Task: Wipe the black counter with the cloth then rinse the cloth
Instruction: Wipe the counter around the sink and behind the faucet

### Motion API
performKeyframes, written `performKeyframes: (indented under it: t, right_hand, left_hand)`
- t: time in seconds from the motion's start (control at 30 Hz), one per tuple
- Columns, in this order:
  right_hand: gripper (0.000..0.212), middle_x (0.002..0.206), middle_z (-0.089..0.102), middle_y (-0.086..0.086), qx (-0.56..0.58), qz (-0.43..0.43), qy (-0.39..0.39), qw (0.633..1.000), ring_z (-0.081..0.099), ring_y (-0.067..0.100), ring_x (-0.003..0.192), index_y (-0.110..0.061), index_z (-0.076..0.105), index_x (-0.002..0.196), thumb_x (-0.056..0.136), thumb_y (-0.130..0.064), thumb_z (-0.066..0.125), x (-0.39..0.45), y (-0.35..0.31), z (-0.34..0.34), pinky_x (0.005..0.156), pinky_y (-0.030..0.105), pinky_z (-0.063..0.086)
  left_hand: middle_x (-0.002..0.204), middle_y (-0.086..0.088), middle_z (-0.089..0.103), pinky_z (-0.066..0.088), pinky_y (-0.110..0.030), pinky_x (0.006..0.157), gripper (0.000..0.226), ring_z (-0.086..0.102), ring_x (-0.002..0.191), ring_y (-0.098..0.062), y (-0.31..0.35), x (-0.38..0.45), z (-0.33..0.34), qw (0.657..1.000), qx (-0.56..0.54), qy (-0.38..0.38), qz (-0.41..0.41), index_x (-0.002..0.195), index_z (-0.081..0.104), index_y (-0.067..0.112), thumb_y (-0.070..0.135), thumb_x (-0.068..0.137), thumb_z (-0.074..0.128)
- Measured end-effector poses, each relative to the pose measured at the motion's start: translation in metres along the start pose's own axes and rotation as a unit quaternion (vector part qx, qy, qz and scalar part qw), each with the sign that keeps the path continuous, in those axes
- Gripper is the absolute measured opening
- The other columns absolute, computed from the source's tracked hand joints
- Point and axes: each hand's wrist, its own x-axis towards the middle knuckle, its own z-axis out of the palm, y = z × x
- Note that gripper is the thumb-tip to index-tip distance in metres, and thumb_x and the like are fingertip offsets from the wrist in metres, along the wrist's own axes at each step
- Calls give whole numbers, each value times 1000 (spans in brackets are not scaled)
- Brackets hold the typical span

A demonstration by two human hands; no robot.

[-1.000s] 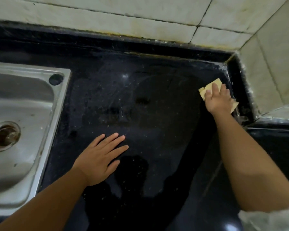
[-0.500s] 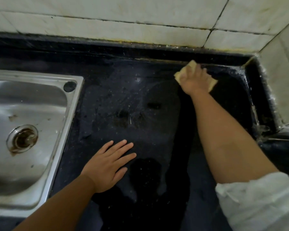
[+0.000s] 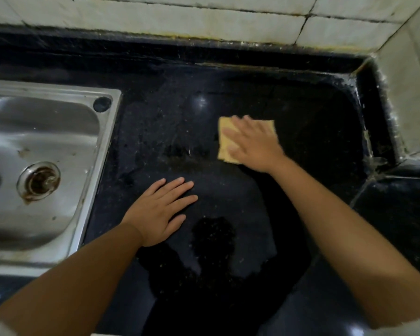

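Note:
The black counter (image 3: 170, 132) fills the middle of the head view, wet and speckled with crumbs. A yellow cloth (image 3: 224, 141) lies flat on it near the centre. My right hand (image 3: 252, 144) presses down on the cloth with fingers spread, covering most of it; its left edge and upper right corner show. My left hand (image 3: 159, 209) rests flat on the counter nearer to me, fingers apart, holding nothing. Both forearms reach in from the bottom edge.
A steel sink (image 3: 46, 166) with a rusty drain (image 3: 38, 181) is set into the counter at the left. White tiled walls (image 3: 204, 18) run along the back and the right. A raised black lip (image 3: 374, 117) borders the counter's right corner.
My right hand has swept the cloth from the back right corner along the back edge, then toward the middle of the counter. My left hand has stayed flat in place.

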Motion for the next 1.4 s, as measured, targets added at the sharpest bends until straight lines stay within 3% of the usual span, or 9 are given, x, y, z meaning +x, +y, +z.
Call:
performKeyframes:
  t: [0.27, 0.47, 0.6, 0.73, 0.87, 1.07, 1.2, 1.3, 1.4]
  right_hand:
    - [52, 158, -6, 1, 55, 174, 43, 982, -7, 26, 144, -28, 11, 147, 98, -42, 20, 50, 6, -14, 116, 45, -4]
    - [50, 158, -6, 0, 20, -2, 22, 1000, -6, 25, 144, -34, 14, 146, 98, -42, 24, 44, -69, 3, 115, 44, -1]
    - [53, 157, -9, -4, -13, -87, -14, 996, -9, 21, 144, -35, 11, 146, 95, -50, 19, -19, -61, 22, 115, 41, -2]
    - [79, 157, -8, -8, 5, 20, -28, 999, -8, 16, 144, -39, 9, 145, 71, -61, -8, -74, -12, 24, 114, 35, -2]
    - [49, 157, -3, -4, 42, 165, -1, 985, -5, 18, 145, -34, 11, 145, 98, -43, 23, -88, 21, 16, 115, 37, 0]
    - [51, 157, -10, 0, 134, 355, 26, 925, -12, 23, 144, -31, 6, 147, 98, -40, 20, -45, -23, 13, 115, 44, -8]
    - [51, 157, -11, 0, 109, 318, 31, 941, -13, 24, 144, -30, 6, 147, 99, -39, 20, -21, -73, 16, 115, 44, -7]
    - [51, 157, -11, 0, 68, 234, 23, 970, -11, 25, 144, -30, 5, 147, 99, -40, 18, -6, -123, 23, 115, 43, -5]
    - [69, 157, -10, -1, 21, 91, 12, 996, -10, 23, 144, -33, 6, 147, 82, -55, -5, 11, -169, 26, 115, 42, -2]
  left_hand:
    - [135, -8, 50, 8, -33, 108, 41, 29, 128, -21, 0, 0, 2, 1000, -8, 25, 9, 129, 37, 23, 41, 97, 19]
    - [135, -8, 51, 7, -33, 108, 47, 30, 128, -21, 1, -1, 0, 1000, 5, 10, 8, 130, 37, 23, 43, 98, 9]
    - [134, -7, 52, 9, -33, 109, 48, 31, 128, -21, 0, -2, 2, 1000, -2, 13, 5, 130, 38, 23, 43, 98, 8]
    - [132, -7, 54, 18, -37, 105, 40, 33, 126, -21, 1, -1, 2, 999, -2, 50, 13, 128, 39, 23, 40, 97, 18]
    - [129, -7, 57, 22, -38, 102, 43, 46, 123, -25, 3, 0, 1, 998, -16, 53, 15, 124, 53, 21, 35, 86, 37]
    - [121, -10, 62, 42, -48, 94, 45, 55, 116, -27, 5, -5, -5, 997, -39, 74, 0, 122, 56, 18, 33, 83, 39]
    - [121, -11, 61, 33, -43, 102, 41, 39, 120, -22, -14, -21, -12, 981, -102, 157, -52, 125, 41, 19, 28, 85, 40]
    - [120, -15, 61, 40, -47, 97, 40, 38, 119, -26, -59, -33, -20, 976, -86, 179, -89, 122, 45, 16, 26, 84, 41]
    - [118, -21, 60, 44, -55, 88, 43, 47, 117, -36, -110, -38, -29, 979, -64, 145, -126, 117, 58, 7, 26, 83, 40]
